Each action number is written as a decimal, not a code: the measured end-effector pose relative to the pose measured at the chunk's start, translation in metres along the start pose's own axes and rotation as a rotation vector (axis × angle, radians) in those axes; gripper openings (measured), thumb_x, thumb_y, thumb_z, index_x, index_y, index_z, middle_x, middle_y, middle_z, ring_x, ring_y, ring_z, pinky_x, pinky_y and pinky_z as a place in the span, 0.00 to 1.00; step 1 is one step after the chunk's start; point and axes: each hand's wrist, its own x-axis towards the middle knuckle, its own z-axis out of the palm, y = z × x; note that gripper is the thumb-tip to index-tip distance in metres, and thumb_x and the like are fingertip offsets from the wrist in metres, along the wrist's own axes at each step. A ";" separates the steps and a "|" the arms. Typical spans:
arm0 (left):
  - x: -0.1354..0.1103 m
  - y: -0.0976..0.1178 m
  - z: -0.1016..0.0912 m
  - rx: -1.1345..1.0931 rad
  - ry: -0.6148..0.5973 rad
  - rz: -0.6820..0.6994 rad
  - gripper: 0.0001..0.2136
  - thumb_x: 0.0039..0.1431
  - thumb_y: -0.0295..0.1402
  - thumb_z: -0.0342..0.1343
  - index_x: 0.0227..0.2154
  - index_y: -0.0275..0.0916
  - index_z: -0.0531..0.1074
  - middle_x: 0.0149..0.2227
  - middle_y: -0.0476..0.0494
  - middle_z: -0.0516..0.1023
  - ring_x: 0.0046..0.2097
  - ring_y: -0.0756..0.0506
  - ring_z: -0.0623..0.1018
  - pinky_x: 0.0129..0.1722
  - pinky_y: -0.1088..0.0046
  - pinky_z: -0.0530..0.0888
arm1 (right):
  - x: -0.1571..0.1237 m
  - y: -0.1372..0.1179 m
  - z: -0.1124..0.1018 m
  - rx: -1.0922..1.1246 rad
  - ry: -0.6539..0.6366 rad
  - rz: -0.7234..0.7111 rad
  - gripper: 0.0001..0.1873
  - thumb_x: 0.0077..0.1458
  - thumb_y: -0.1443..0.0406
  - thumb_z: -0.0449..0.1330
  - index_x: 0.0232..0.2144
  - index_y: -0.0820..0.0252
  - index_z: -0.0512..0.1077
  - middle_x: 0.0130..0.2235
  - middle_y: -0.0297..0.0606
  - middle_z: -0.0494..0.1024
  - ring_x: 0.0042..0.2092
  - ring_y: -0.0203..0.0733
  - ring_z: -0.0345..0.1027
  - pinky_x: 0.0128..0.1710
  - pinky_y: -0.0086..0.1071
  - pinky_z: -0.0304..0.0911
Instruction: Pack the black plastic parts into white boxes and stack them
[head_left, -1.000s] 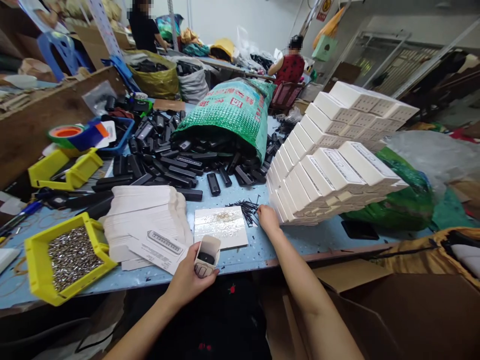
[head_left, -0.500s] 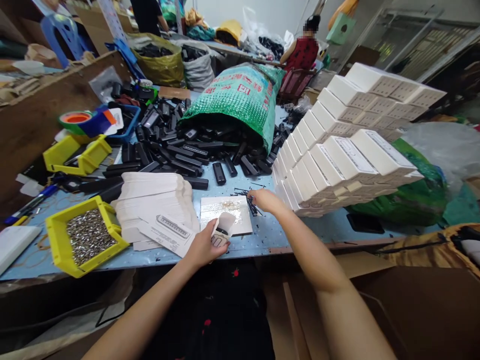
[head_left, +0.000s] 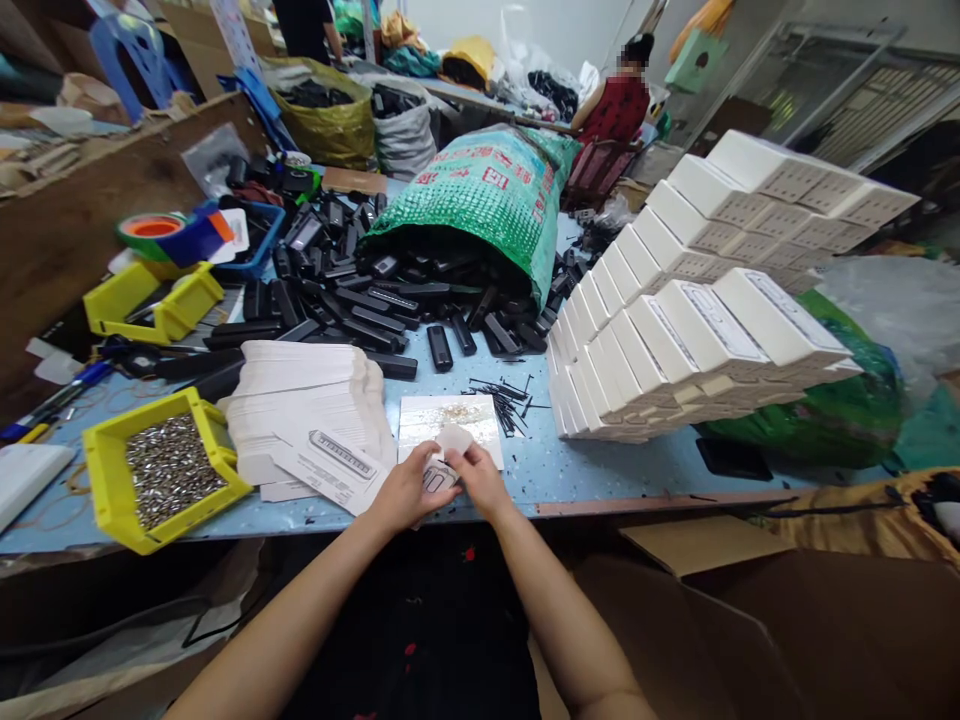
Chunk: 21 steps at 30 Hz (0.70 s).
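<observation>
White card is what both your hands close on: a small white box [head_left: 442,462], held upright just over the near edge of the blue table [head_left: 600,468], right in front of your body. Your left hand [head_left: 405,492] wraps it from the left, thumb across its printed face and fingers curled behind. Your right hand [head_left: 480,482] comes in from the other side, with its fingertips pinched at the box's top, where a rounded flap stands open. Both forearms run up from the bottom of the view and converge, wrists nearly touching, elbows low and spread.

Just beyond your knuckles lies a flat white sheet [head_left: 450,412] dusted with tiny bright bits. To its left sits a thick stack of unfolded cartons [head_left: 300,395], one printed blank sliding off the front, and further left a yellow bin [head_left: 101,480] full of small silver parts. To the right of the sheet lies a scatter of thin black pins [head_left: 506,395], and beside them a stepped pile of closed white boxes [head_left: 660,350]. Farther back, black oblong devices [head_left: 375,300] spill from the mouth of a green woven sack [head_left: 487,195]. Two other people work at the far end of the room.
</observation>
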 end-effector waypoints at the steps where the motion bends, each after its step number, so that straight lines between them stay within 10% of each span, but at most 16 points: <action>1: 0.003 0.001 -0.001 -0.036 -0.008 -0.012 0.33 0.46 0.38 0.62 0.56 0.41 0.57 0.44 0.40 0.75 0.41 0.41 0.78 0.43 0.65 0.72 | 0.000 0.003 0.004 0.032 -0.044 -0.026 0.22 0.61 0.53 0.51 0.52 0.55 0.70 0.48 0.41 0.76 0.47 0.43 0.71 0.47 0.37 0.69; 5: 0.009 0.010 -0.004 -0.066 -0.050 -0.097 0.46 0.48 0.34 0.59 0.65 0.40 0.35 0.41 0.42 0.78 0.39 0.40 0.79 0.44 0.62 0.71 | 0.002 0.002 0.011 0.067 -0.083 -0.063 0.18 0.58 0.54 0.56 0.45 0.54 0.76 0.51 0.40 0.75 0.55 0.46 0.67 0.57 0.42 0.62; 11: 0.007 0.017 -0.006 -0.165 0.000 -0.139 0.44 0.47 0.36 0.62 0.64 0.40 0.44 0.50 0.36 0.74 0.50 0.35 0.76 0.51 0.58 0.69 | -0.002 -0.011 0.002 -0.136 -0.091 -0.183 0.17 0.57 0.59 0.56 0.48 0.54 0.74 0.56 0.40 0.70 0.59 0.46 0.61 0.61 0.43 0.55; 16: -0.005 0.027 -0.008 -0.539 0.230 -0.291 0.39 0.47 0.42 0.64 0.61 0.43 0.54 0.63 0.36 0.60 0.64 0.35 0.60 0.62 0.59 0.59 | -0.035 -0.023 0.014 -0.385 -0.158 -0.023 0.58 0.40 0.61 0.69 0.66 0.56 0.40 0.67 0.49 0.47 0.65 0.56 0.49 0.59 0.48 0.58; 19: -0.020 0.020 -0.030 -0.730 0.226 -0.288 0.37 0.49 0.50 0.61 0.60 0.48 0.54 0.59 0.38 0.66 0.59 0.34 0.68 0.58 0.55 0.66 | -0.043 -0.058 -0.022 -0.482 -0.131 -0.103 0.55 0.39 0.65 0.68 0.65 0.54 0.45 0.62 0.47 0.57 0.58 0.54 0.61 0.54 0.45 0.65; 21: -0.029 0.008 -0.057 -0.656 0.305 -0.219 0.36 0.48 0.53 0.60 0.58 0.49 0.55 0.53 0.38 0.72 0.49 0.34 0.76 0.50 0.51 0.73 | -0.037 -0.096 -0.086 -0.562 0.188 -0.276 0.45 0.42 0.64 0.66 0.62 0.52 0.55 0.57 0.44 0.65 0.55 0.51 0.65 0.53 0.44 0.66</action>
